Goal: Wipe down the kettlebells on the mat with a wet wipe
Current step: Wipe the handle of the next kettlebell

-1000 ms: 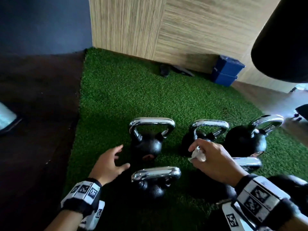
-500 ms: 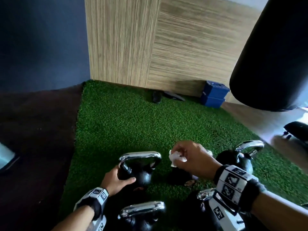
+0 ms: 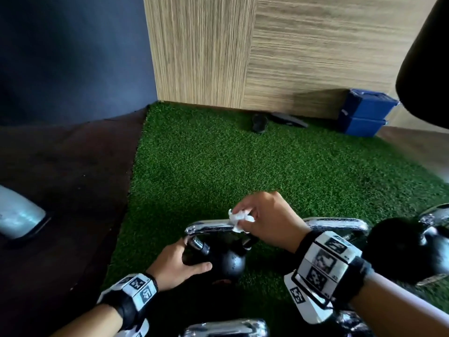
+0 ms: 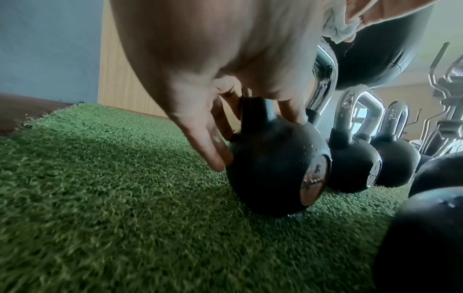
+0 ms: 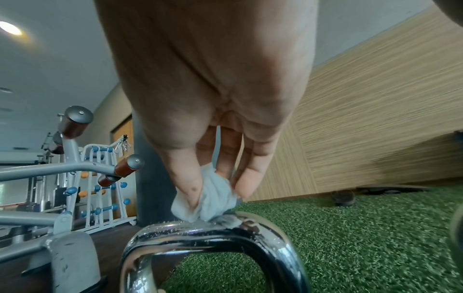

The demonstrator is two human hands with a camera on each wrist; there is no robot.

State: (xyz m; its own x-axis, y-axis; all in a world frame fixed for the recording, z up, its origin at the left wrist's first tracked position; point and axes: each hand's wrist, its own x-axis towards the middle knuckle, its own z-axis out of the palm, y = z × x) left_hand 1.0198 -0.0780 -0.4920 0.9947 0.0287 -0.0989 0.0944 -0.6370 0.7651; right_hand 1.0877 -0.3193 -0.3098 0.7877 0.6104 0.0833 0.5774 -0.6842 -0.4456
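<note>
Several black kettlebells with chrome handles stand on the green turf mat (image 3: 218,166). My left hand (image 3: 196,254) grips the leftmost kettlebell (image 3: 228,261) at the base of its handle, thumb along the ball; the left wrist view shows this hand (image 4: 225,138) on the same kettlebell (image 4: 270,168). My right hand (image 3: 245,215) pinches a crumpled white wet wipe (image 3: 239,218) and presses it onto the top of that kettlebell's chrome handle (image 3: 209,226). In the right wrist view the wipe (image 5: 210,196) sits on the wet handle (image 5: 200,234).
More kettlebells stand to the right (image 3: 408,251) and nearest me (image 3: 226,328). Blue boxes (image 3: 364,113) and small dark objects (image 3: 260,122) lie by the wood wall. A black punching bag (image 3: 427,69) hangs at the right. Dark floor and a grey machine foot (image 3: 17,215) lie left.
My left hand went from lying open on the turf to holding the leftmost kettlebell. The right hand carried the wipe left, from the middle kettlebell onto this one's handle.
</note>
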